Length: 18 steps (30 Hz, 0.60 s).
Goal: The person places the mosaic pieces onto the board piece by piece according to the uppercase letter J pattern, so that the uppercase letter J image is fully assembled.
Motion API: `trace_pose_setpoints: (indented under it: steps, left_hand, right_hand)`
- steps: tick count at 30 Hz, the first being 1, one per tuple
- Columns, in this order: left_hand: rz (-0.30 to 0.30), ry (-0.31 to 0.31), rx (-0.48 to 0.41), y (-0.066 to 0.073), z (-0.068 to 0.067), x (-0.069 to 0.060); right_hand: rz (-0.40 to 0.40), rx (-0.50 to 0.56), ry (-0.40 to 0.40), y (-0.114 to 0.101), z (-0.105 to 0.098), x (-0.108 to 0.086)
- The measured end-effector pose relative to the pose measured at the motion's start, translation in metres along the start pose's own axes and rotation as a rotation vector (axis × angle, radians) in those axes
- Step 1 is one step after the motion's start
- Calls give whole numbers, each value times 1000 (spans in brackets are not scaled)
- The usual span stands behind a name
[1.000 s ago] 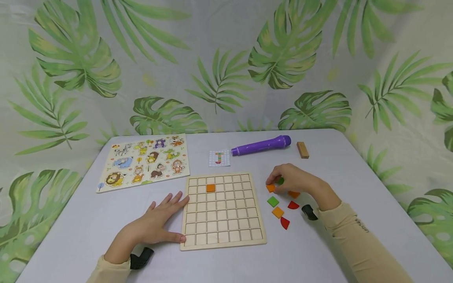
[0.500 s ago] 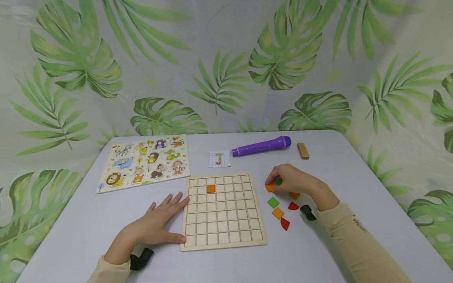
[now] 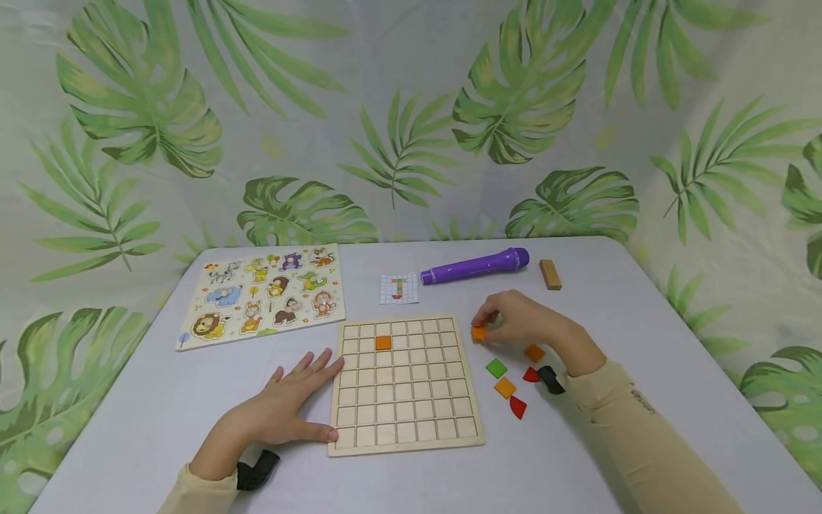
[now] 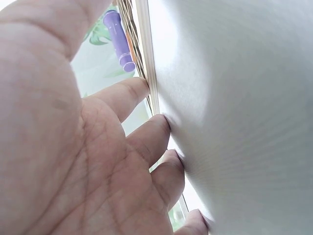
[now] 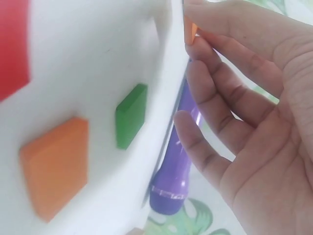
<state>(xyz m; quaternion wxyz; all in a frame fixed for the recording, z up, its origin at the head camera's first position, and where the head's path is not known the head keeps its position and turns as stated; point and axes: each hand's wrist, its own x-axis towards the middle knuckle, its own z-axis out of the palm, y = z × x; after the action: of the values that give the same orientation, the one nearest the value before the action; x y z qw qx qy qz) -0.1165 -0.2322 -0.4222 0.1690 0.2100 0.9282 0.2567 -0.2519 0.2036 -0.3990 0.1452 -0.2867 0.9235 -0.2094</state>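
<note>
My right hand (image 3: 520,318) pinches a square orange tile (image 3: 479,333) between thumb and finger, just right of the wooden grid board (image 3: 411,451). In the right wrist view, the pinched orange tile (image 5: 190,30) shows edge-on at the fingertips. My left hand (image 3: 289,403) lies with fingers spread, thumb and fingertips touching the board's left edge. One orange tile (image 3: 383,343) sits in a cell near the board's top. Right of the board lie a green tile (image 3: 496,368), a yellow-orange tile (image 3: 504,387), another orange tile (image 3: 534,353) and red quarter-round pieces (image 3: 517,407).
A small pattern card (image 3: 399,288) lies behind the board, beside a purple toy microphone (image 3: 475,267). A wooden block (image 3: 549,274) stands at back right. An animal puzzle board (image 3: 263,296) occupies the back left. A green tile (image 5: 131,116) appears in the right wrist view.
My right hand has picked up the orange tile and moved left and slightly away with it, closer to the board. The left hand stays where it was.
</note>
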Motion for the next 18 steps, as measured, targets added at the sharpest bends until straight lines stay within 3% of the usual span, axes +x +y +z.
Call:
trace_pose_setpoints:
  steps: [18]
  left_hand:
    - [-2,-2,9,-2,1,1]
  right_hand:
    - [-93,23,-2,-32,3,30]
